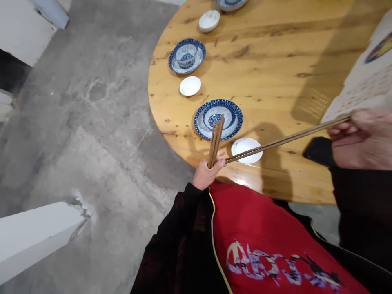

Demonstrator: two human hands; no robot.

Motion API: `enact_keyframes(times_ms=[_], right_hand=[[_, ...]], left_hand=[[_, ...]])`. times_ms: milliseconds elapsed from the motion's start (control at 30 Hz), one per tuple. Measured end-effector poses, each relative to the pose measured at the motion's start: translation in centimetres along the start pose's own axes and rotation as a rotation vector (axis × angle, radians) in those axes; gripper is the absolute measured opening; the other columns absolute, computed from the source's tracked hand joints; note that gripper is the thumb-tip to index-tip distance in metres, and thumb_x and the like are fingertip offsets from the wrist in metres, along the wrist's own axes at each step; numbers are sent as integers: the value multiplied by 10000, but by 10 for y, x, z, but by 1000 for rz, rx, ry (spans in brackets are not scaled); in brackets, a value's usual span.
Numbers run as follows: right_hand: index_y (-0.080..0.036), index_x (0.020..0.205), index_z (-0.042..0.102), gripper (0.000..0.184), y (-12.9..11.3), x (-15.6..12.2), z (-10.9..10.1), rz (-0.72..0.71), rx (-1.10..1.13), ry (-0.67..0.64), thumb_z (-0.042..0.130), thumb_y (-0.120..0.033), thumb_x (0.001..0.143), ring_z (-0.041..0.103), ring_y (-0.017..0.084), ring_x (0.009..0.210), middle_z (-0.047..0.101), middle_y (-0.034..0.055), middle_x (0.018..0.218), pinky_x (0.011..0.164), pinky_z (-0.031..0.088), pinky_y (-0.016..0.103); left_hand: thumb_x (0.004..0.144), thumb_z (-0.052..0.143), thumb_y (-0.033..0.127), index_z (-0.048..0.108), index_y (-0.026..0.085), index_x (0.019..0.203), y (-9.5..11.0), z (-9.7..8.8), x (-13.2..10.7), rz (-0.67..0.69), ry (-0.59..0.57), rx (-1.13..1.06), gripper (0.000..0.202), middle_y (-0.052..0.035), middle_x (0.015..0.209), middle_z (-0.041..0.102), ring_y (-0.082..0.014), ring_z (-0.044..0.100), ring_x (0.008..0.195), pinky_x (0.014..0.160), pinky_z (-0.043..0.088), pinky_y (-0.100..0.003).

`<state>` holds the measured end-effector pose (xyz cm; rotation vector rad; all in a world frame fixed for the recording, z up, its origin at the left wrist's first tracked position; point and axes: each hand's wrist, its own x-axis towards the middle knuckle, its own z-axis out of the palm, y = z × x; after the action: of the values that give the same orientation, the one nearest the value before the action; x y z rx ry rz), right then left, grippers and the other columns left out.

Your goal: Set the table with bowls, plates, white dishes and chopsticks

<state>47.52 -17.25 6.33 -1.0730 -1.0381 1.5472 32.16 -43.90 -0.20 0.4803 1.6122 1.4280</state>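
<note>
Grey floor (107,102) fills the left side. Round wooden table (260,73) in front of me, cut off at top and right. My red shirt (245,220) and dark jacket (174,245) take up the bottom; shirt print hard to read. White holed basket (361,94) stands at right, mostly out of frame, contents not visible. Blue-rimmed plate (200,128) lies just past my left hand (206,174), a patterned bowl (231,116) on it, partly hidden by sticks. Farther off, a second plate (183,70) with its own bowl (186,53); another blue dish (231,4) is cut by the top edge. Three small white dishes (245,145) sit between; the nearest is partly covered. Black object (318,151) lies beside my right hand (363,139), partly hidden, can't tell what. My left fist grips a bundle of chopsticks (215,147), tips up, lower ends hidden, count unclear. My right fingers pinch one end of a long pair (288,140), slanting over the table to my left hand; whether the left grips it too, can't tell.
</note>
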Motion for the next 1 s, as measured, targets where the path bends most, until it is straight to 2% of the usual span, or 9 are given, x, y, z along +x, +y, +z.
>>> enact_keyframes(times_ms=[133, 300, 467, 633, 700, 800, 933, 1000], right_hand=[[-169, 500, 489, 278, 21, -4, 4, 176, 15, -2, 740, -68, 565, 417, 57, 505, 400, -26, 554, 469, 390, 185], [-149, 610, 581, 179, 33, -4, 7, 279, 75, 27, 662, 2, 664, 482, 72, 553, 496, -5, 617, 490, 441, 155], [-139, 658, 648, 116, 36, -1, 8, 236, 76, -37, 713, -47, 685, 501, 80, 569, 553, 13, 641, 492, 460, 154], [-143, 683, 694, 123, 34, 3, 7, 152, 65, -94, 811, -137, 645, 521, 82, 581, 610, 33, 685, 497, 474, 164], [-144, 704, 714, 174, 33, 4, 6, 121, 63, -113, 854, -180, 607, 530, 83, 578, 627, 39, 699, 494, 477, 172], [-150, 719, 731, 254, 33, 4, 7, 83, 58, -140, 908, -240, 559, 535, 84, 567, 637, 36, 698, 481, 468, 175], [-162, 720, 724, 312, 33, 5, 10, 76, 27, -176, 940, -310, 549, 532, 89, 551, 627, 26, 672, 460, 449, 185], [-162, 731, 723, 334, 33, 3, 11, 77, 19, -172, 948, -324, 546, 533, 89, 548, 630, 30, 680, 464, 449, 194]], left_hand=[[929, 668, 527, 736, 112, 1247, -7, -1, -4, -46, -14, 45, 527, -80, 865, 761, -190, 691, 826, 780, 520, -286], [883, 723, 519, 775, 137, 1029, -19, -1, -1, -75, 71, 50, 412, -53, 780, 734, -163, 650, 733, 703, 504, -269], [857, 741, 528, 768, 148, 934, -23, 1, 3, -105, 114, 69, 389, -50, 759, 722, -146, 627, 685, 638, 478, -252], [843, 744, 587, 771, 126, 1030, -21, 1, 4, -139, 96, 10, 499, -55, 786, 728, -89, 493, 530, 507, 378, -235], [839, 744, 604, 772, 119, 1061, -20, 0, 4, -152, 74, 2, 533, -57, 797, 729, -67, 434, 495, 474, 331, -229], [821, 763, 603, 785, 119, 1071, -19, -2, 5, -159, 23, 34, 545, -60, 784, 727, -72, 439, 511, 472, 319, -227], [830, 747, 609, 801, 118, 1088, -16, -4, 5, -180, -86, 70, 558, -57, 737, 716, -70, 408, 504, 472, 281, -233], [817, 749, 624, 801, 109, 1080, -14, -4, 5, -186, -96, 75, 581, -60, 736, 716, -59, 372, 487, 468, 257, -236]])
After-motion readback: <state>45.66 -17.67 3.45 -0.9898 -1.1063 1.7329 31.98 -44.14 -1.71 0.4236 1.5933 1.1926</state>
